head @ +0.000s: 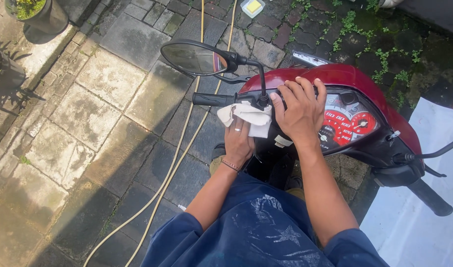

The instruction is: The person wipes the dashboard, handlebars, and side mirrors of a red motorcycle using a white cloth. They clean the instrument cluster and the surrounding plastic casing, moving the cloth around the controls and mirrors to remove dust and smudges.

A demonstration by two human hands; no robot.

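Cloth: the white cloth (248, 117) is bunched against the left end of the handlebar, just right of the black grip and at the foot of the mirror stalk.
Left hand: your left hand (238, 141) is closed on the cloth from the near side, fingers curled into it, pressing it to the bar; there is a ring on one finger and a cord band at the wrist.
Right hand: your right hand (299, 110) lies open and flat, fingers spread, on top of the red scooter (355, 81), across the handlebar cover just left of the dial; it grips nothing.
Grip: the black handlebar grip (211, 99) sticks out to the left, touching the cloth's edge.
Mirror: the round mirror (193, 58) stands above and farther off than the grip, on a thin black stalk.
Dial: the red speedometer (346, 122) sits right of your right hand.
Hose: a yellow hose (179, 148) runs over the stone paving (98, 113) from far to near, left of the scooter.
Pot: a plant pot (39, 15) stands at the far left.
Sheet: a white sheet (424, 198) lies on the near right.
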